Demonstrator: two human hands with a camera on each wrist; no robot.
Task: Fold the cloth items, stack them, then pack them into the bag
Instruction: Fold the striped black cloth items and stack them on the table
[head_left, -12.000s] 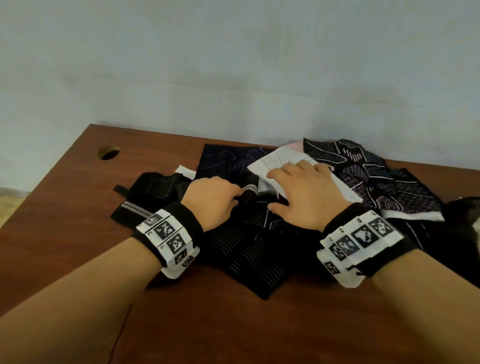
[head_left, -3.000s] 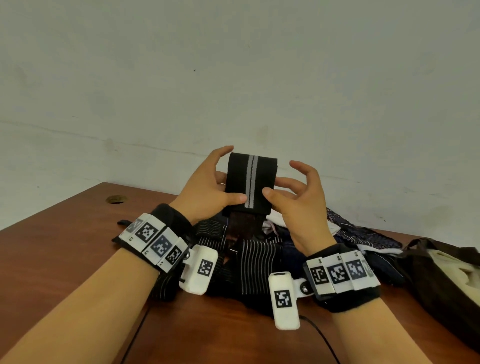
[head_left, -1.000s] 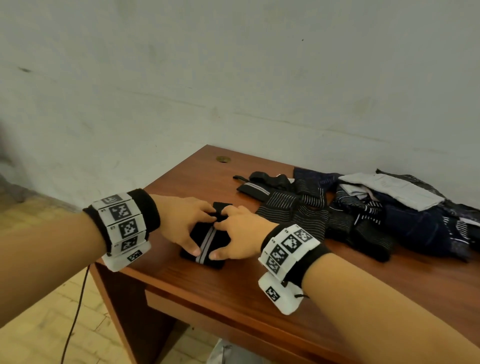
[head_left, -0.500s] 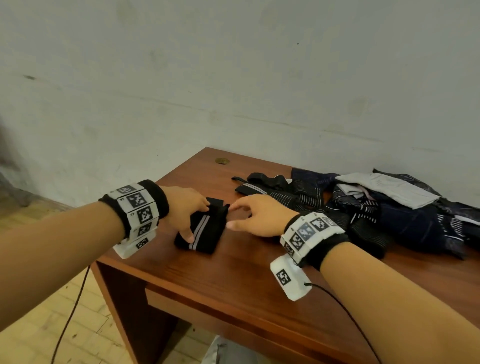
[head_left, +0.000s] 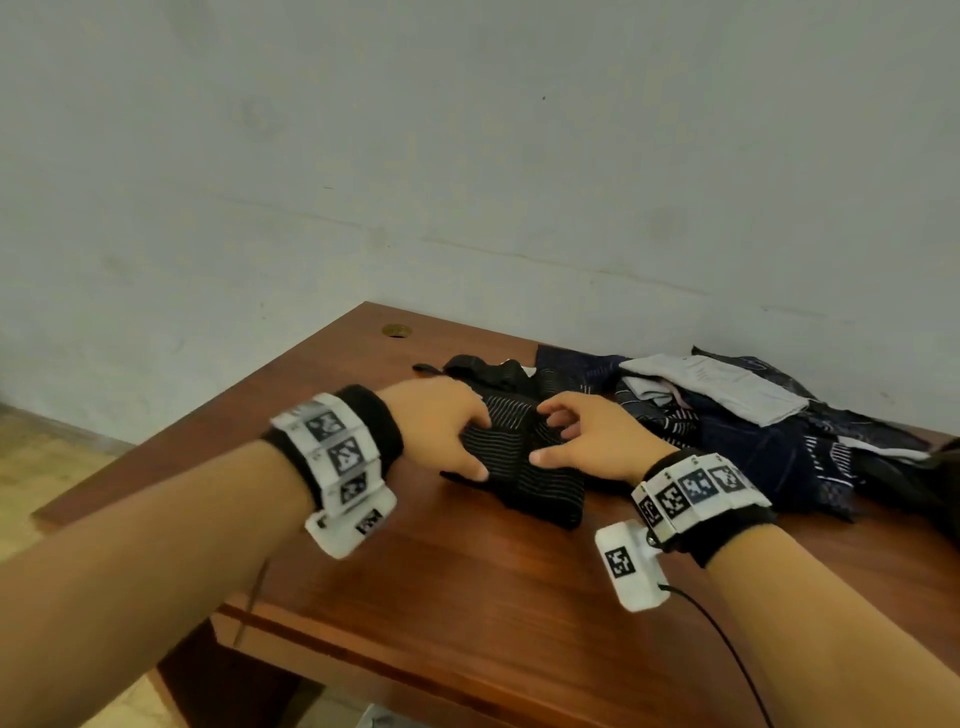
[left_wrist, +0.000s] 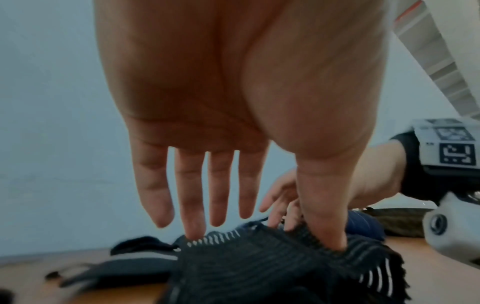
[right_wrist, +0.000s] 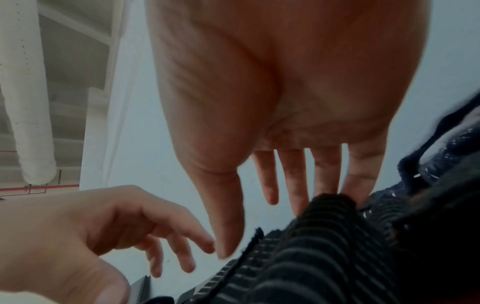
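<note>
Plain pale plaster wall is seen behind a reddish-brown wooden desk (head_left: 467, 597) with a smooth, grained top and a round cable hole (head_left: 396, 330) near its far corner. On the desk, a black knitted cloth with thin white stripes (head_left: 519, 457) is bunched into a soft, ribbed heap, one fringed edge being lifted. The left hand (head_left: 441, 423) is laid on the cloth's left side: its thumb is pressed into the ribbed fabric while the four fingers (left_wrist: 192, 195) are held nearly straight and spread, their tips just meeting the cloth's far edge. The right hand (head_left: 587, 441) is placed at the cloth's right side, fingers slightly bent and parted, thumb extended toward the left hand; in the right wrist view the outer fingertips are met by a raised fold of the fabric, but whether it is pinched cannot be told. Behind the striped cloth, a black piece with a grey band (left_wrist: 140, 257) lies flat. To the right of the striped cloth, a crumpled pile of dark navy patterned cloths (head_left: 769, 447) is spread, topped by a folded light grey piece (head_left: 727, 387). Black wristbands bearing square printed markers are worn on both wrists.
</note>
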